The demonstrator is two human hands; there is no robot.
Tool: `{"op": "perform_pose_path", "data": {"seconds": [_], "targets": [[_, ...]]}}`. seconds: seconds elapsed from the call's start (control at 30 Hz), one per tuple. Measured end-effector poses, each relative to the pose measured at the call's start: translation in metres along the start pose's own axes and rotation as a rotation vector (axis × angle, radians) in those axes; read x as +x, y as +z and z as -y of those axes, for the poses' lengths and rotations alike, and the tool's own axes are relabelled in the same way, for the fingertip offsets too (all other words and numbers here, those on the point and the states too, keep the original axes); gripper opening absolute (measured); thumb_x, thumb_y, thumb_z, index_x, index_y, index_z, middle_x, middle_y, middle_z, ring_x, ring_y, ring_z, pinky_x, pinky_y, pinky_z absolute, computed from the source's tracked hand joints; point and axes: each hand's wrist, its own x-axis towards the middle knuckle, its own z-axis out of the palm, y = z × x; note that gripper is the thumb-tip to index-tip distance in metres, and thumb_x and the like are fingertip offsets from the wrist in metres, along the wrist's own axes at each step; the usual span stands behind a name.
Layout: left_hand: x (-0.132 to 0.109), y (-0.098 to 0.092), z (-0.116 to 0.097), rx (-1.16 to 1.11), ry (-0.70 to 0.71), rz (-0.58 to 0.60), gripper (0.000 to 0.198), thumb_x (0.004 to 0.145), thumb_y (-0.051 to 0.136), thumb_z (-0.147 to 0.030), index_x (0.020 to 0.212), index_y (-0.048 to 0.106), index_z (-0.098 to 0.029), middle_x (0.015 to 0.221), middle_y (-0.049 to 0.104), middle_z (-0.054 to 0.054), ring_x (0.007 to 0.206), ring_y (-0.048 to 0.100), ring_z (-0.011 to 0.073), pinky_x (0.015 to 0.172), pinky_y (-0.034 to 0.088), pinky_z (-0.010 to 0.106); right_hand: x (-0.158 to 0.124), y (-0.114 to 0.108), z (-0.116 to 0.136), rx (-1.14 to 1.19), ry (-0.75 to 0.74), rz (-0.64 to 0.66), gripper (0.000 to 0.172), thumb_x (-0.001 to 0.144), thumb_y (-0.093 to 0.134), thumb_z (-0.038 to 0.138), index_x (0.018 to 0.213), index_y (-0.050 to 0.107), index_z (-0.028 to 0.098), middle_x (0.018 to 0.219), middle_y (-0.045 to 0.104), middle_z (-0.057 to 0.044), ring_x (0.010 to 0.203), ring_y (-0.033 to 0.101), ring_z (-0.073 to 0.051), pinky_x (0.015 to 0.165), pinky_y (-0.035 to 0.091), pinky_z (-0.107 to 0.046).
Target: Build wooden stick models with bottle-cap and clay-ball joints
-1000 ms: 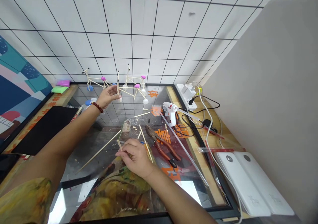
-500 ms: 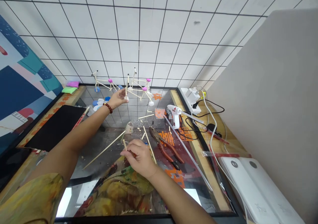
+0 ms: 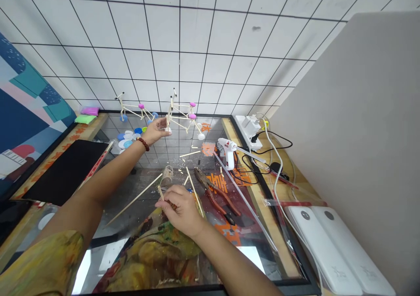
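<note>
My left hand (image 3: 156, 130) reaches far across the glass table and pinches the front upright of a small stick-built bicycle model (image 3: 182, 120) with white and pink foam parts, close to the tiled wall. Nearer to me, my right hand (image 3: 179, 209) rests on the glass with its fingers closed on a short wooden stick (image 3: 160, 193). A longer skewer (image 3: 194, 191) lies under and beside that hand. A second stick bicycle (image 3: 133, 110) stands further left by the wall.
Orange-handled pliers (image 3: 215, 194) and a white glue gun (image 3: 227, 151) lie right of my right hand. A power strip (image 3: 249, 124) with cables and two white boxes (image 3: 331, 248) fill the right side. A black mat (image 3: 67, 170), foam discs (image 3: 126, 139) and clay blocks (image 3: 85, 115) sit left.
My left hand has carried the bicycle model slightly further from me toward the wall. My right hand has stayed in place with the short stick.
</note>
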Motion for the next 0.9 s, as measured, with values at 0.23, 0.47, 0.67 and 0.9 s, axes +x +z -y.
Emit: {"op": "perform_pose_path", "data": {"seconds": [0.23,0.47,0.67,0.9], "targets": [[0.002,0.008,0.006,-0.016,-0.012,-0.021,0.075,0.043,0.086,-0.016,0.113,0.062,-0.018,0.115,0.065,0.009,0.113,0.058,0.0257,0.103,0.043,0.046,0.0,0.0,0.0,0.001,-0.008,0.0,0.02,0.089,0.061,0.029,0.073,0.067,0.02,0.073,0.067,-0.003,0.071,0.061,-0.014,0.072,0.047,-0.029],[0.004,0.007,0.003,0.005,-0.04,0.001,0.076,0.04,0.086,-0.014,0.112,0.063,-0.019,0.115,0.065,0.008,0.113,0.058,0.0258,0.104,0.043,0.046,0.0,-0.001,0.0,-0.008,-0.008,0.008,0.018,0.089,0.062,0.029,0.074,0.068,0.019,0.074,0.067,-0.003,0.072,0.061,-0.014,0.073,0.047,-0.029],[0.002,0.021,-0.002,-0.072,-0.038,-0.025,0.069,0.041,0.087,-0.019,0.106,0.063,-0.018,0.107,0.066,0.007,0.107,0.06,0.0249,0.099,0.046,0.048,0.0,0.0,0.0,-0.024,0.002,0.016,0.02,0.089,0.062,0.031,0.074,0.069,0.019,0.075,0.067,-0.003,0.073,0.061,-0.014,0.073,0.047,-0.029],[0.017,0.066,-0.013,-0.134,0.025,-0.058,0.067,0.042,0.086,-0.018,0.104,0.061,-0.015,0.108,0.067,0.01,0.109,0.059,0.0265,0.101,0.044,0.047,-0.001,0.001,-0.003,-0.014,-0.022,-0.008,0.018,0.089,0.062,0.028,0.074,0.069,0.02,0.075,0.067,-0.003,0.073,0.061,-0.014,0.071,0.047,-0.028]]}}
